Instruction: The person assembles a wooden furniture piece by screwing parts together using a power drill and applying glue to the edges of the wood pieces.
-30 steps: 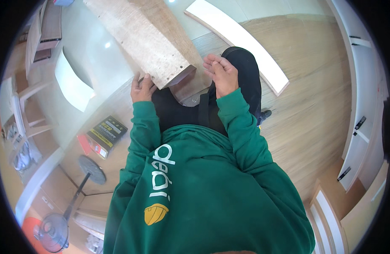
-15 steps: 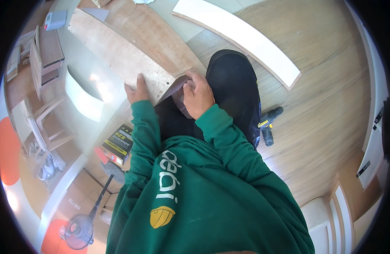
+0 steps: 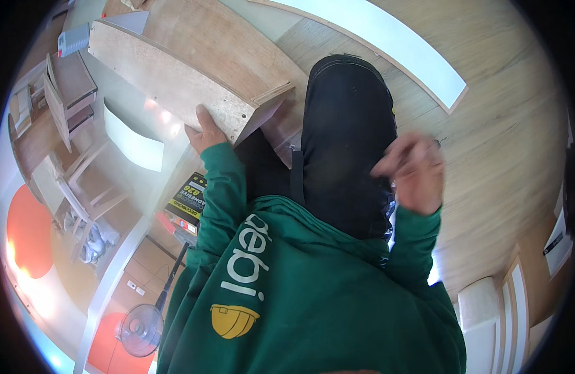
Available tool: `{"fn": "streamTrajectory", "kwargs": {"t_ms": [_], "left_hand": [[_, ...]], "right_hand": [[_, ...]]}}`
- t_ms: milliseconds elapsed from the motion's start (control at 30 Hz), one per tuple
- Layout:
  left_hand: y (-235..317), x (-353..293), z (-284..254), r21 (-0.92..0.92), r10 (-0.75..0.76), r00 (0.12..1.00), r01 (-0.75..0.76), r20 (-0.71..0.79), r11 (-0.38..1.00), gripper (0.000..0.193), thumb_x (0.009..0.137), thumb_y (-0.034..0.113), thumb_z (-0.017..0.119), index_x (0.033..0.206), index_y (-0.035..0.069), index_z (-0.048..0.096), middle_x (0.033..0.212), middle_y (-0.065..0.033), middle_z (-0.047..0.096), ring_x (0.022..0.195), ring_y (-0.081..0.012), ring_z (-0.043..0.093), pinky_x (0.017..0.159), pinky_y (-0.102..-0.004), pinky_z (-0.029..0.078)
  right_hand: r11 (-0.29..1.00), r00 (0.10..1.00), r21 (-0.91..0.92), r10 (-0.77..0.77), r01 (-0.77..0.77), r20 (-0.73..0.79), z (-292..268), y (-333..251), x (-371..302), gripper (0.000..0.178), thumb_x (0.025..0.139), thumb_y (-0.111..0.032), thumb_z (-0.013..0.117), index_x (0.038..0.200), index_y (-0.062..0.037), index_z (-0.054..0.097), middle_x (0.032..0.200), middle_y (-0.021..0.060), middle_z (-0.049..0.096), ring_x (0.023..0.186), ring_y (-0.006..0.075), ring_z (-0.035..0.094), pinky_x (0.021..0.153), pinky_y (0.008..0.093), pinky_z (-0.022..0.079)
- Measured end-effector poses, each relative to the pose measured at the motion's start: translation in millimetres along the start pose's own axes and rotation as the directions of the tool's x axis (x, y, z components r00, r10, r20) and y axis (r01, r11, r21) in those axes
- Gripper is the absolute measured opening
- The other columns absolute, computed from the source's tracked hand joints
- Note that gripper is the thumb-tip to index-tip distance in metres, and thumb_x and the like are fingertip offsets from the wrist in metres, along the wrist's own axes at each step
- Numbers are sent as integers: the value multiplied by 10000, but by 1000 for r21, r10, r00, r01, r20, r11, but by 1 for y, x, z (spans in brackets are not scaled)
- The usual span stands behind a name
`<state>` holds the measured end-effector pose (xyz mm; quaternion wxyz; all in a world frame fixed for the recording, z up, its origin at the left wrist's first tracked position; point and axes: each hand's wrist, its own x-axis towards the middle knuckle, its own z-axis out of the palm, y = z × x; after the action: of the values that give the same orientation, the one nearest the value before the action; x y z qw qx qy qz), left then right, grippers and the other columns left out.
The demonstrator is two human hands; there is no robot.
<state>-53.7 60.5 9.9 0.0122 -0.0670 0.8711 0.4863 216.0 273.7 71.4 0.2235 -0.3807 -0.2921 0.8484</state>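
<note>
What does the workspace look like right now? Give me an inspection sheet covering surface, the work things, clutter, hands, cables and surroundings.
Surface: light wood-plank floor; a long white panel lies flat on it.
Work things: wooden cabinet piece, with raw chipboard edges, tilted toward the person.
Clutter: dark box with yellow print on the floor near the left elbow; a grey object beyond the cabinet piece.
Hands: left hand grips the cabinet piece's near corner; right hand is raised, motion-blurred, apparently holding nothing.
Cables: nothing seen.
Surroundings: standing fan lower left; wooden furniture parts stacked at left; white cabinet doors at right.
</note>
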Motion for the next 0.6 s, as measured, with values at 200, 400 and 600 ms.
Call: {"fn": "streamTrajectory", "kwargs": {"t_ms": [200, 400, 600], "left_hand": [[-2, 7, 7, -116, -14, 999, 18, 37, 993, 595, 927, 325, 668, 1287, -109, 479, 1196, -206, 615, 1024, -228, 612, 889, -321, 484], [-2, 4, 3, -95, -15, 1000, 13, -19, 995, 661, 880, 344, 704, 1276, -138, 488, 1194, -238, 616, 1090, -296, 601, 974, -352, 448], [-14, 10, 5, -109, 20, 999, -24, -35, 994, 689, 869, 359, 726, 1295, -125, 484, 1181, -238, 624, 1082, -292, 610, 955, -363, 467]], "right_hand": [[-136, 845, -834, -98, -535, -526, -243, 143, -46, 991, 750, -113, 734, 1516, 32, 121, 1337, 315, 443, 1207, 475, 479, 1077, 487, 359], [-42, 848, -859, -190, -511, -495, -244, 150, -47, 1145, 736, -347, 809, 1521, 21, 61, 1349, 306, 463, 1241, 448, 470, 1041, 485, 393], [216, 829, -923, -411, -317, -381, -191, 87, -60, 744, 731, -81, 771, 1390, -37, 431, 1245, 192, 590, 1096, 317, 608, 940, 392, 498]]}}
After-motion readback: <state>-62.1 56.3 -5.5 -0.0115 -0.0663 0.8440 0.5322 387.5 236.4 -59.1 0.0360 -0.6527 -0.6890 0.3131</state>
